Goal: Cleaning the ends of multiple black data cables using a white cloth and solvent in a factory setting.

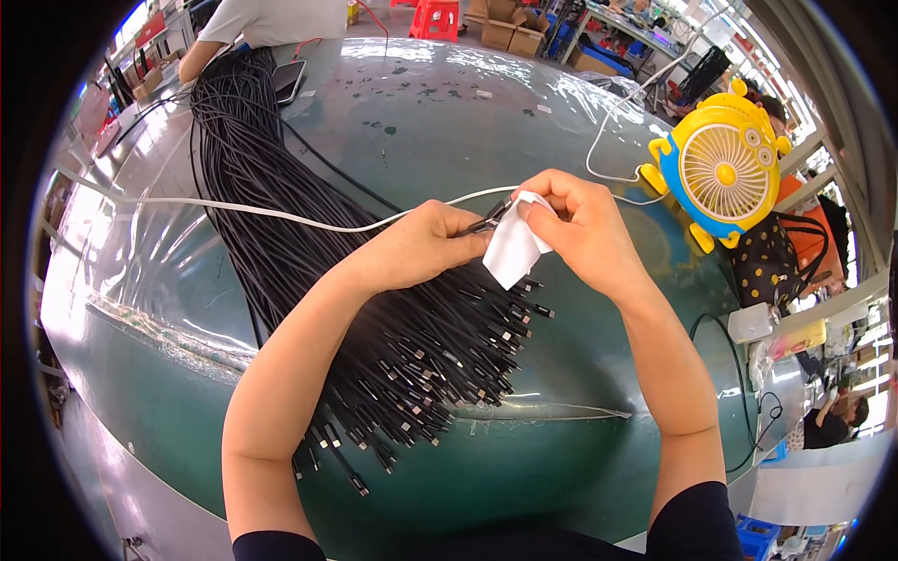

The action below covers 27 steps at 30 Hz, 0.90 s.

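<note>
A thick bundle of black cables [281,201] lies across the green table, its many metal-tipped plugs fanned out toward me. Above the bundle, my left hand [412,248] is closed on a black cable plug [485,224], pinched between thumb and fingers. Facing it, my right hand [589,234] is closed on a white cloth [511,252], which hangs down between the two hands. The cloth touches or nearly touches the plug's end; my right fingers partly hide that spot.
A white cord [309,222] runs across the table over the bundle. To the right stand a yellow and blue fan [725,173] and a black dotted bag [772,262]. A phone [289,82] lies beside the bundle's far end, near another person's arm [201,58].
</note>
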Tool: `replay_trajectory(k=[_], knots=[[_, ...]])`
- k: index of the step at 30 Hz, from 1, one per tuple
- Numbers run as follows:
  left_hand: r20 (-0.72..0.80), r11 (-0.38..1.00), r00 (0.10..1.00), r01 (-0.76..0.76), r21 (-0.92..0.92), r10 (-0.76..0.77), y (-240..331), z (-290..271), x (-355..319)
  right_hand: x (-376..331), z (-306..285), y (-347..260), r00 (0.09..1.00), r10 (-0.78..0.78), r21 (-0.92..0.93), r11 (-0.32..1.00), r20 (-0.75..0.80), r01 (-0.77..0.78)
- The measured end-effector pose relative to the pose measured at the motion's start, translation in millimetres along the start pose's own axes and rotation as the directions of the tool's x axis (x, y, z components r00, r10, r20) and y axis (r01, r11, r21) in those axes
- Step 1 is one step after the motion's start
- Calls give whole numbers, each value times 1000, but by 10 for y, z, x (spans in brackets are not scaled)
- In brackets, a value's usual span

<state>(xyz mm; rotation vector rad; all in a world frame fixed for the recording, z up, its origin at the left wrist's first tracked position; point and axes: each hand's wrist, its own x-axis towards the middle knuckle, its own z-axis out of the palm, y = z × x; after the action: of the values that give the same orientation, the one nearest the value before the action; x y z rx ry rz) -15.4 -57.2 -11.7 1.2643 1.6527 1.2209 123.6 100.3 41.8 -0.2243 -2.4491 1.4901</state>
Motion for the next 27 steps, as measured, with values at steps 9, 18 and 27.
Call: replay_trajectory(k=[9,18,27], knots=[[15,965,999,38,-260,-35,117,-27,-54,-112,64,32,994,-105,-110,988,20,106],[-146,986,989,-35,-160,12,184,66,-28,-250,-11,-30,1000,-21,74,997,14,20],[-101,994,993,-74,-85,65,116,115,-22,-142,69,18,999,35,-118,992,-17,-37]])
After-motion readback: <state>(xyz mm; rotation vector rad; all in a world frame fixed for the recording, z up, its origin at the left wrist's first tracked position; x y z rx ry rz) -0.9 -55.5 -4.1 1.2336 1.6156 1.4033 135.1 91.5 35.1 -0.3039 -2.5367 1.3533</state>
